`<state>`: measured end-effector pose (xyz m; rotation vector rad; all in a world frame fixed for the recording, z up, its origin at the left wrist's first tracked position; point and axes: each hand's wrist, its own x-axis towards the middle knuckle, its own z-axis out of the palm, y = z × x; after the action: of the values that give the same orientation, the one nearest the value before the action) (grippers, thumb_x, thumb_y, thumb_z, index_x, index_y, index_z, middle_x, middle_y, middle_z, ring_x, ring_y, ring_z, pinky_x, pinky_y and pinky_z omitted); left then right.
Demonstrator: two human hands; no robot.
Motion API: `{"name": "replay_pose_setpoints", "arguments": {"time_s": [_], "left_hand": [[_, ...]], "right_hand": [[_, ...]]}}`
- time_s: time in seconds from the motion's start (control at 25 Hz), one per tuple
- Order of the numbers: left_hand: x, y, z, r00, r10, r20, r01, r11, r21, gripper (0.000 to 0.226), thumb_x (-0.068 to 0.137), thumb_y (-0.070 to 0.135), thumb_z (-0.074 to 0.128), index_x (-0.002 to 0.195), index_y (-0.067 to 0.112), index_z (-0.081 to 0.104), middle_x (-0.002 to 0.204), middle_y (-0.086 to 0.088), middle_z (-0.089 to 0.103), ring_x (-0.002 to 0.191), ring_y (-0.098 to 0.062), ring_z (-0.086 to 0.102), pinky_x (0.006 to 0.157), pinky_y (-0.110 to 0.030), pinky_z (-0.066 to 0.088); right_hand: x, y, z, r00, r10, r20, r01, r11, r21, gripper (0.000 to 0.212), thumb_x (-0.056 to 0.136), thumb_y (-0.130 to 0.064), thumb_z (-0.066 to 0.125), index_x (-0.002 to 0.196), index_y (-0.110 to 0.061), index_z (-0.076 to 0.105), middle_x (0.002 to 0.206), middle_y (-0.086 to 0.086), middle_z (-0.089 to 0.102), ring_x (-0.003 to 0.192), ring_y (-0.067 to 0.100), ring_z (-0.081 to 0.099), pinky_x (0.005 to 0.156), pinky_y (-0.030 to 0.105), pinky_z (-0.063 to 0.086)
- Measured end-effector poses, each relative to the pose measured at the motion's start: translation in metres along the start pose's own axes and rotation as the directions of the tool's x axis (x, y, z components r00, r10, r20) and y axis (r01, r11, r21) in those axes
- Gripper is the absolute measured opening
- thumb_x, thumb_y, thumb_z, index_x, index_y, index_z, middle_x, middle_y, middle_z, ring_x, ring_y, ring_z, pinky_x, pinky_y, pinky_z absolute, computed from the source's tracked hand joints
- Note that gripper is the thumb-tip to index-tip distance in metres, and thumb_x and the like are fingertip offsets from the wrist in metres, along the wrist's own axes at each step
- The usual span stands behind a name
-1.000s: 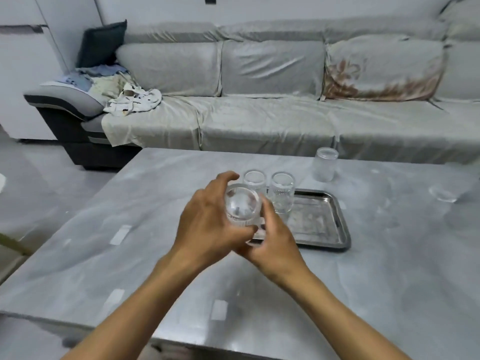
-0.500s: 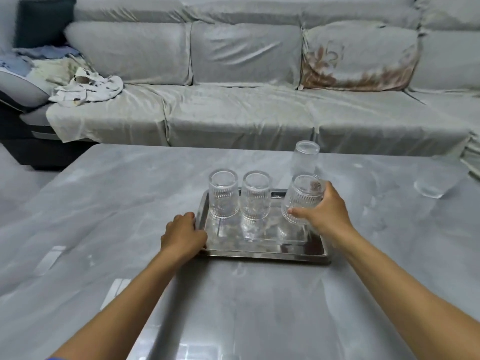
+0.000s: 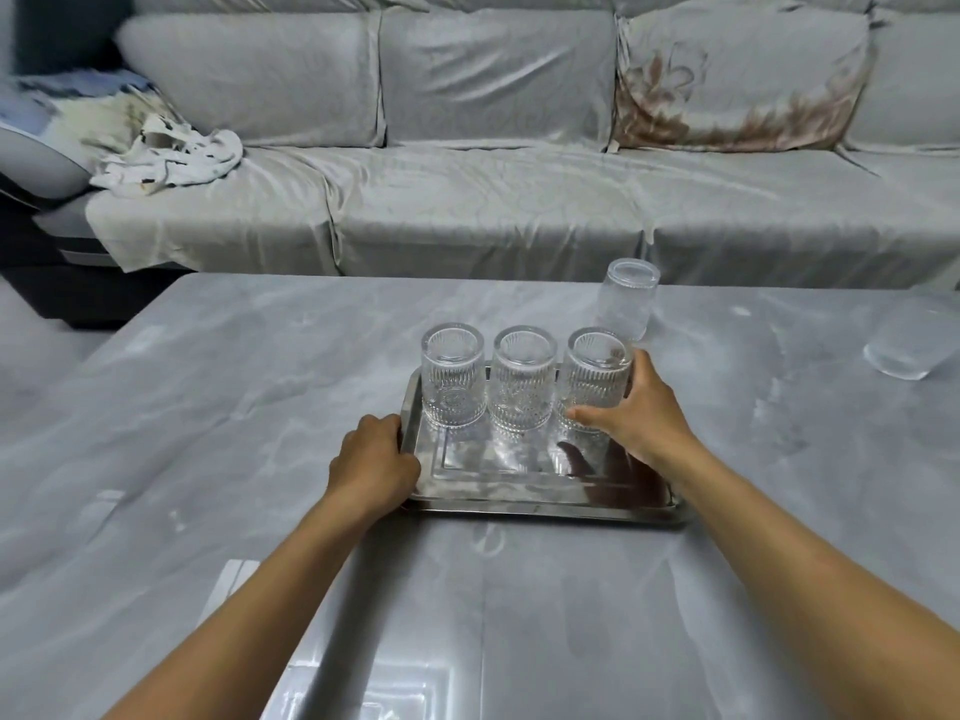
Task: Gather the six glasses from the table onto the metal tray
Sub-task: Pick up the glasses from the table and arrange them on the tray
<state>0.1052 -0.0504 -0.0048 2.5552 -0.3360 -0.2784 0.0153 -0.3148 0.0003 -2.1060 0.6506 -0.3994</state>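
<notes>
A metal tray (image 3: 540, 504) lies on the grey table in front of me. Along its far side stand three ribbed clear glasses in a row: a left glass (image 3: 453, 376), a middle glass (image 3: 522, 379) and a right glass (image 3: 595, 381). My right hand (image 3: 636, 415) is wrapped around the right glass, which stands on the tray. My left hand (image 3: 374, 462) grips the tray's left edge. Behind the tray a smooth glass (image 3: 626, 298) stands upside down on the table. Another smooth glass (image 3: 911, 337) sits far to the right.
The grey marble-look table (image 3: 208, 433) stretches wide to the left and toward me. A grey sofa (image 3: 493, 200) runs along its far edge, with crumpled cloths (image 3: 166, 158) at its left end.
A second ago both hands held one glass in front of me. My right hand carried it to the tray's right end and set it down; my left hand took the tray's edge.
</notes>
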Motion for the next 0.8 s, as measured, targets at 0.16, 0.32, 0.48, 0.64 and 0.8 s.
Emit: {"name": "replay_pose_setpoints", "arguments": {"time_s": [0.16,0.32,0.48,0.64,0.8], "left_hand": [[-0.024,0.013,-0.001,0.972,0.155,-0.177,-0.120,0.973,0.196,0.045,0.078,0.010,0.046,0.122,0.019,0.049,0.122,-0.009,0.051,0.111,-0.036,0.047,0.081,-0.043,0.036],[-0.035,0.025,0.000,0.990,0.109,-0.094,-0.103,0.993,0.066,0.052,0.081,0.008,0.045,0.133,0.017,0.046,0.136,-0.010,0.047,0.121,-0.034,0.044,0.093,-0.044,0.039],[-0.038,0.027,0.010,0.949,0.270,-0.163,-0.256,0.962,0.099,0.051,0.084,0.010,0.048,0.134,0.018,0.049,0.143,-0.006,0.045,0.125,-0.030,0.044,0.099,-0.044,0.037],[-0.014,0.029,0.011,0.894,0.303,-0.329,-0.383,0.899,-0.213,0.039,0.089,0.010,0.057,0.127,0.019,0.056,0.133,-0.003,0.055,0.122,-0.026,0.051,0.095,-0.034,0.043],[0.017,0.020,0.009,0.978,-0.101,-0.185,-0.107,0.517,-0.849,0.029,0.095,0.019,0.054,0.123,0.019,0.060,0.127,-0.008,0.061,0.115,-0.024,0.058,0.085,-0.026,0.047]], "right_hand": [[-0.030,0.002,0.008,0.980,0.086,-0.181,-0.074,0.994,0.074,0.074,0.065,-0.031,0.085,0.126,-0.022,0.044,0.127,0.000,0.060,0.113,0.022,0.060,0.095,0.044,0.050],[-0.049,-0.002,0.010,0.984,0.122,-0.132,-0.104,0.985,0.135,0.058,0.070,-0.021,0.074,0.121,-0.026,0.047,0.116,-0.005,0.062,0.100,0.017,0.062,0.090,0.043,0.051],[-0.046,-0.006,-0.013,0.990,0.074,-0.123,-0.060,0.992,0.114,0.067,0.075,-0.021,0.072,0.134,-0.025,0.041,0.128,-0.003,0.056,0.114,0.020,0.057,0.096,0.038,0.047],[-0.008,-0.017,-0.056,0.975,-0.129,-0.181,0.099,0.981,-0.166,0.066,0.081,-0.017,0.063,0.140,-0.023,0.035,0.144,0.001,0.049,0.121,0.026,0.055,0.094,0.039,0.046],[0.065,-0.038,-0.076,0.981,-0.109,-0.162,0.078,0.979,-0.186,0.070,0.075,-0.021,0.070,0.139,-0.021,0.040,0.141,0.004,0.052,0.117,0.026,0.056,0.086,0.032,0.044]]}}
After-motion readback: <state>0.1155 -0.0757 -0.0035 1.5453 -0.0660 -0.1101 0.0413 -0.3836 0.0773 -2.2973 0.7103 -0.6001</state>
